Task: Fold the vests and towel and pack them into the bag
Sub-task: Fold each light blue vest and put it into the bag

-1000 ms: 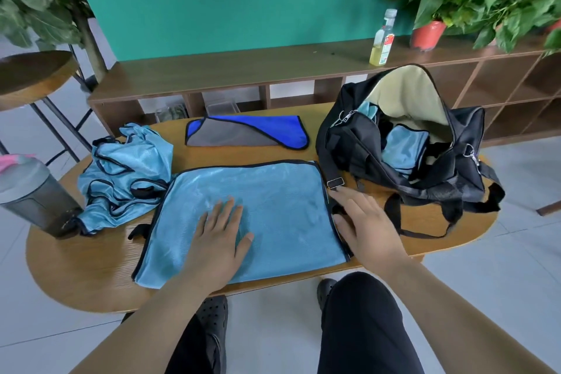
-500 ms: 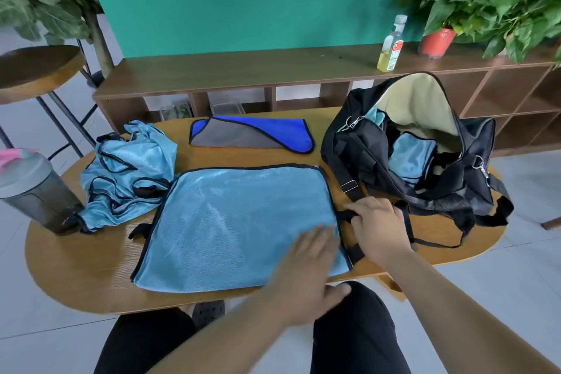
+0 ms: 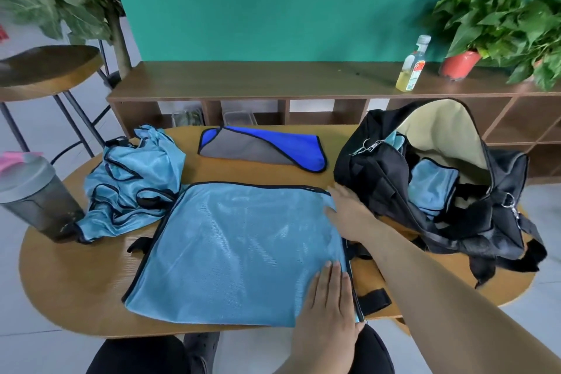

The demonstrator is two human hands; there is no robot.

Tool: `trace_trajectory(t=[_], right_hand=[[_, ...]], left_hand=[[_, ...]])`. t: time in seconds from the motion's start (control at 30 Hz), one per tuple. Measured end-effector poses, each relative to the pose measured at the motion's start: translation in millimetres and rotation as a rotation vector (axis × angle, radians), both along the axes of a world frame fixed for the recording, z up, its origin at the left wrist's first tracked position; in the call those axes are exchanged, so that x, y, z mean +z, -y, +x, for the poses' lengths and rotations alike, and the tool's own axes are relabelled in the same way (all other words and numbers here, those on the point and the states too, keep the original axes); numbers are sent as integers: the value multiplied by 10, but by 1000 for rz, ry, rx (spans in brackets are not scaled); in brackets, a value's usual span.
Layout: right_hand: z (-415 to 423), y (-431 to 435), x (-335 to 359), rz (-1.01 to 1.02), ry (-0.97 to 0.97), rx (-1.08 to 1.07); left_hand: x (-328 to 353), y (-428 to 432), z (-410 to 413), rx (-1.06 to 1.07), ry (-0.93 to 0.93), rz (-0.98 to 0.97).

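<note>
the blue vest [image 3: 236, 252] is laid flat on the counter [image 3: 76, 282] beside the bag [image 3: 379, 179]; its right edge is pressed by the left hand [image 3: 329, 310] and right hand [image 3: 349, 212], fingers [image 3: 331, 276] straight, together.

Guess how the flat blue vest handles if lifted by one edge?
Likely floppy: the flat vest looks thin, and the crumpled vest beside it holds no shape. Probably light. Its sheen suggests it may slide on the table.
</note>
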State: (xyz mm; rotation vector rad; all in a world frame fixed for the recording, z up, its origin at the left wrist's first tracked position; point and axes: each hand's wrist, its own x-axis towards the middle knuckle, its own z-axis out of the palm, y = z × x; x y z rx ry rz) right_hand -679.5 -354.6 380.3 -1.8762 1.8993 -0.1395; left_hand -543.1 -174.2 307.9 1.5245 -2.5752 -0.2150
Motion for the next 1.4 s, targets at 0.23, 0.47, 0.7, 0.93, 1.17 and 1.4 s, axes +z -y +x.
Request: trace_trajectory(t=[0.23,0.47,0.7,0.93,1.17,1.4], right_hand=[[-33,258,29,-70,-224,-113],[-148,184,276,-72,-62,-135],[-196,-30,548,-31,295,-307],[92,-195,1024,-23,712,-475],[795,4,1203,33,830,-530],[1693,423,802,112,793,-486]], left_hand=[[-361,11,-22,51,-256,-469],[-74,-101,113,-1,-405,-387],[508,-333,346,53,-734,-22],[1116,-546,489,246,-1171,218],[1341,-547,801,640,-1547,248],[1215,-285,1405,916,-1586,355]])
